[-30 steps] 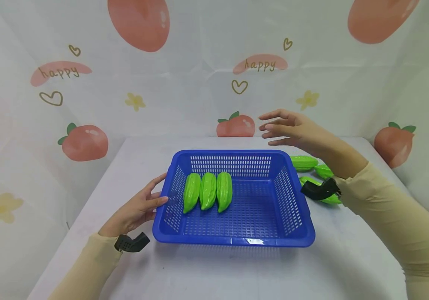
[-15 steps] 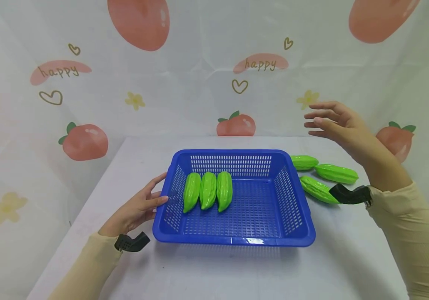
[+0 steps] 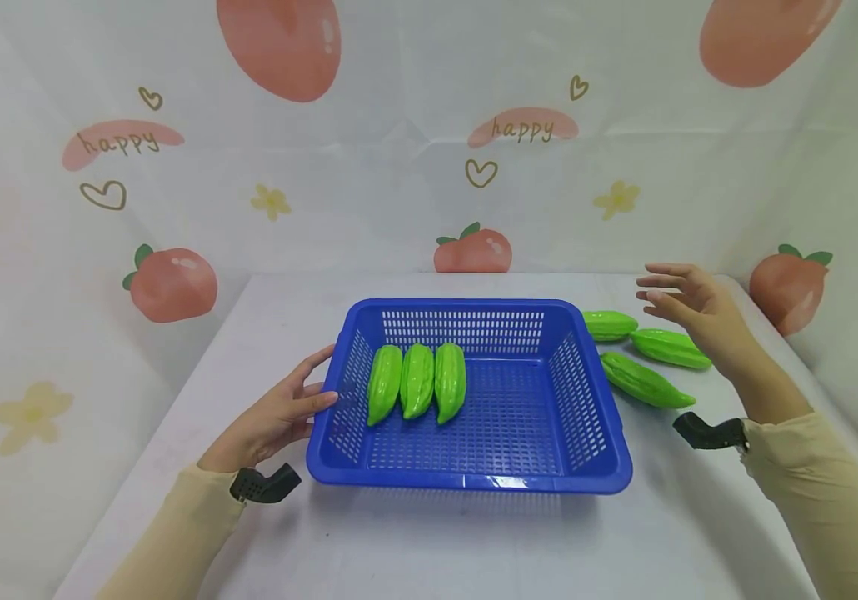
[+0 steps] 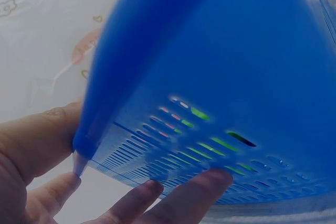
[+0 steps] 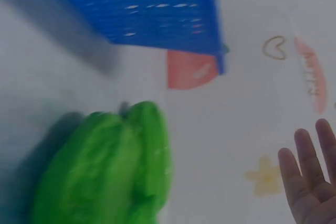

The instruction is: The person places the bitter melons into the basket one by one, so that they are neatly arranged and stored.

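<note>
Your hands are well apart: the left hand (image 3: 271, 417) grips the left side of the blue basket (image 3: 466, 482), thumb at the rim, fingers against the outer wall; the right hand (image 3: 699, 312) has relaxed, spread fingers, raised near the gourds on the right. Basket on the white desk (image 3: 466, 550); inside, three green gourds (image 3: 417, 382) lie side by side in its left half. Right of it, three more gourds (image 3: 646, 382) lie on the desk, the rear-left one partly hidden by the rim; blurred in your right wrist view.
</note>
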Action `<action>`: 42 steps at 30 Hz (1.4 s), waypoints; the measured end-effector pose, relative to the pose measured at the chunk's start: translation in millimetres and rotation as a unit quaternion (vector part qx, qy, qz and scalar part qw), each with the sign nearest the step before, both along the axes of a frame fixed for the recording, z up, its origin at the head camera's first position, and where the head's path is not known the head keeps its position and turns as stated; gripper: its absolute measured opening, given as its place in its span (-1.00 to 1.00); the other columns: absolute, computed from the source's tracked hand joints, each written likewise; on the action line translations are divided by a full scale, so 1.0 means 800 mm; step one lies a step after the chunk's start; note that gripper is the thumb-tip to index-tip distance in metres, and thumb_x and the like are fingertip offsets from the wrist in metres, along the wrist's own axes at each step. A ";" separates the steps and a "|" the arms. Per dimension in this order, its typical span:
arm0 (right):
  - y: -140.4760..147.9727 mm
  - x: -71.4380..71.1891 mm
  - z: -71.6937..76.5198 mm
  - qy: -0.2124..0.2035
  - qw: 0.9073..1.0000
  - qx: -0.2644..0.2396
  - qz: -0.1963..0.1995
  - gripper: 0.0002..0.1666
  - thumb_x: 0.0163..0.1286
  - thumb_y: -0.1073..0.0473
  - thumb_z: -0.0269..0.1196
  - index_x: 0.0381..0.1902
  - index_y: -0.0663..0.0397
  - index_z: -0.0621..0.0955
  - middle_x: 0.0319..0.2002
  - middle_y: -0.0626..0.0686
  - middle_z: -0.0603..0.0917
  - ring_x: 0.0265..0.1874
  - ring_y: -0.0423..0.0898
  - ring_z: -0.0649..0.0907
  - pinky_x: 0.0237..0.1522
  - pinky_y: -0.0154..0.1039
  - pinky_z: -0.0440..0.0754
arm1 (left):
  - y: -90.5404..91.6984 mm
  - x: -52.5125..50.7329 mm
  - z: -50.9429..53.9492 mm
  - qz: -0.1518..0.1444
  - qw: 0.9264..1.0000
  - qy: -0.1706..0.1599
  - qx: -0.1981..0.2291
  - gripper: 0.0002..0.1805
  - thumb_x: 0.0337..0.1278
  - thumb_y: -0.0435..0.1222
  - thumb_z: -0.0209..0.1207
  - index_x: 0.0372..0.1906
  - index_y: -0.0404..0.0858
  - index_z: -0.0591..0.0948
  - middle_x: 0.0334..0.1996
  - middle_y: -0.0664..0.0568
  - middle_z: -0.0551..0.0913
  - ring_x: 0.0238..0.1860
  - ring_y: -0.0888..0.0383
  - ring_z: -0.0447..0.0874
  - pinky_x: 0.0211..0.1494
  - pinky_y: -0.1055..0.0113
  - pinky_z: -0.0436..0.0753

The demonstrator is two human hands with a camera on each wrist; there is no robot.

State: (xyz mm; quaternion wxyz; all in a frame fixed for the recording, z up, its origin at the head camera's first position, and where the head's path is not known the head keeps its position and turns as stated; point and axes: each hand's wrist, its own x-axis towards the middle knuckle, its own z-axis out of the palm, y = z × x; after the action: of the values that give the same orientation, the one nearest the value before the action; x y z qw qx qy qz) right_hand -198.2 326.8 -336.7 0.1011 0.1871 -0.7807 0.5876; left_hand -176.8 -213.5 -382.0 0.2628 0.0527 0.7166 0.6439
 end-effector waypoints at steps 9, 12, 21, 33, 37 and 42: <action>0.010 0.007 -0.052 -0.039 0.989 0.131 -0.062 -0.56 0.46 0.22 0.12 0.27 -0.05 0.42 0.01 -0.37 0.53 -0.08 -0.61 0.51 -0.13 -0.68 0.52 | 0.000 0.001 0.000 0.007 1.000 -0.006 -0.001 -0.12 0.33 -0.21 0.15 0.53 0.24 -0.13 0.34 -0.32 0.33 0.04 -0.08 0.67 0.07 0.00 0.65; 0.013 0.009 -0.061 -0.064 0.980 0.173 -0.076 -0.54 0.47 0.16 0.12 0.29 0.07 0.39 0.09 -0.08 0.58 -0.08 -0.57 0.50 -0.09 -0.59 0.54 | 0.001 0.000 -0.001 0.013 1.000 -0.009 0.000 -0.12 0.32 -0.21 0.16 0.52 0.25 -0.11 0.33 -0.31 0.34 0.03 -0.08 0.67 0.07 0.01 0.66; 0.022 0.011 -0.077 -0.120 0.964 0.232 -0.050 -0.42 0.49 0.11 0.09 0.31 0.35 0.30 0.20 0.46 0.44 0.13 0.46 0.48 0.09 0.01 0.61 | 0.001 0.000 -0.002 0.008 1.000 -0.002 -0.003 -0.10 0.32 -0.21 0.16 0.53 0.23 -0.14 0.33 -0.34 0.35 0.03 -0.10 0.67 0.05 -0.01 0.66; 0.031 0.004 -0.089 -0.174 0.950 0.260 -0.003 -0.34 0.47 0.06 0.11 0.36 0.34 0.27 0.25 0.49 0.39 0.19 0.51 0.40 0.14 0.37 0.42 | 0.003 -0.001 -0.001 0.006 1.000 0.002 -0.010 -0.09 0.31 -0.20 0.17 0.53 0.21 -0.15 0.34 -0.34 0.33 0.05 -0.10 0.66 0.06 -0.03 0.65; 0.032 0.003 -0.090 -0.198 0.938 0.286 0.005 -0.27 0.45 -0.03 0.13 0.38 0.31 0.27 0.27 0.49 0.36 0.22 0.52 0.37 0.13 0.41 0.40 | 0.003 -0.002 -0.002 0.004 1.000 0.002 -0.011 -0.09 0.31 -0.20 0.17 0.53 0.22 -0.15 0.35 -0.34 0.33 0.06 -0.11 0.65 0.07 -0.04 0.65; 0.034 -0.001 -0.091 -0.214 0.929 0.302 0.016 -0.24 0.43 -0.06 0.14 0.39 0.30 0.26 0.30 0.49 0.34 0.24 0.53 0.34 0.13 0.43 0.38 | 0.003 -0.002 -0.003 0.005 1.000 0.000 -0.007 -0.09 0.31 -0.20 0.17 0.53 0.23 -0.14 0.35 -0.34 0.33 0.06 -0.10 0.65 0.07 -0.04 0.64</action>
State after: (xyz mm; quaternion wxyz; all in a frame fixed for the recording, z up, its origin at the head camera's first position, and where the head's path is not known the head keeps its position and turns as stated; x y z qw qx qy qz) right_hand -199.1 353.7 -409.7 -0.1394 0.0912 -0.9212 0.3517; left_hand -178.2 -211.4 -384.2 0.2600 0.0467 0.7211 0.6405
